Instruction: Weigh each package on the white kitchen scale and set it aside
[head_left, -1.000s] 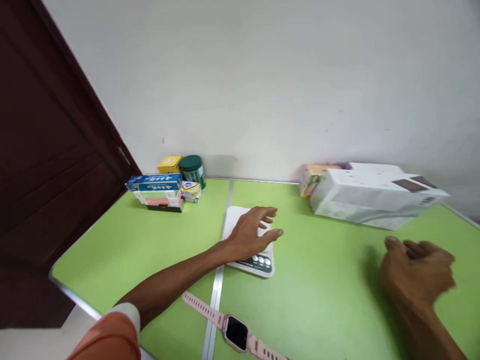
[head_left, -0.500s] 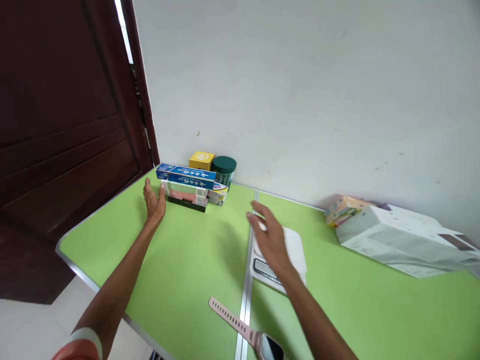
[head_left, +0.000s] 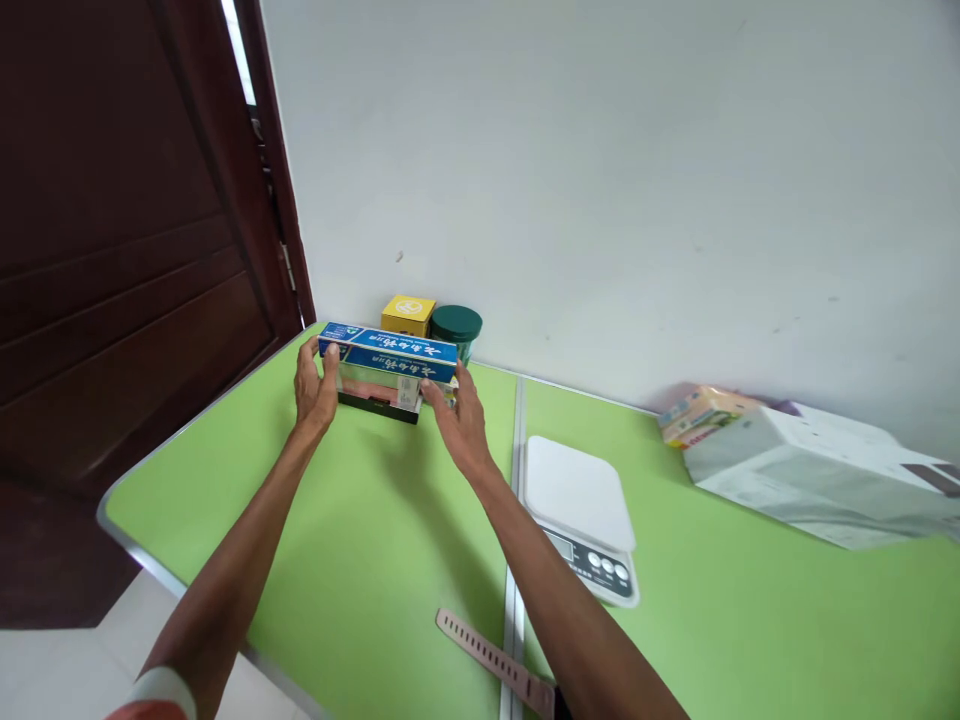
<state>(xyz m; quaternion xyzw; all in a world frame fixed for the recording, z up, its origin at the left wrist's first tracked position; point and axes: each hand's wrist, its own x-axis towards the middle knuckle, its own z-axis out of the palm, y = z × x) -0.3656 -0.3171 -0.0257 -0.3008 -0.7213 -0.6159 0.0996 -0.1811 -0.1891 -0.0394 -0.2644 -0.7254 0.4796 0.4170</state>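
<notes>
A long blue toothpaste box [head_left: 386,352] is held level between my two hands, over the stack near the wall. My left hand [head_left: 315,392] grips its left end, thumb at the front. At the right end my right hand [head_left: 461,425] closes on it in the same way. Beneath it are pale pink and whitish boxes [head_left: 375,385] and a black-edged base [head_left: 377,406], partly covered by the blue box. Behind stand a yellow box [head_left: 407,312] and a jar with a dark green lid [head_left: 456,322].
A white kitchen scale [head_left: 577,490] lies right of the metal seam on the green table [head_left: 360,560]. Near the front is a pink-strapped watch [head_left: 495,660], partly hidden by my right forearm. A small colourful pack [head_left: 705,412] and large white box [head_left: 810,475] lie at the right.
My right hand has moved left from above the scale to the toothpaste box. Both hands have closed on its ends, and the box appears slightly raised and nearer.
</notes>
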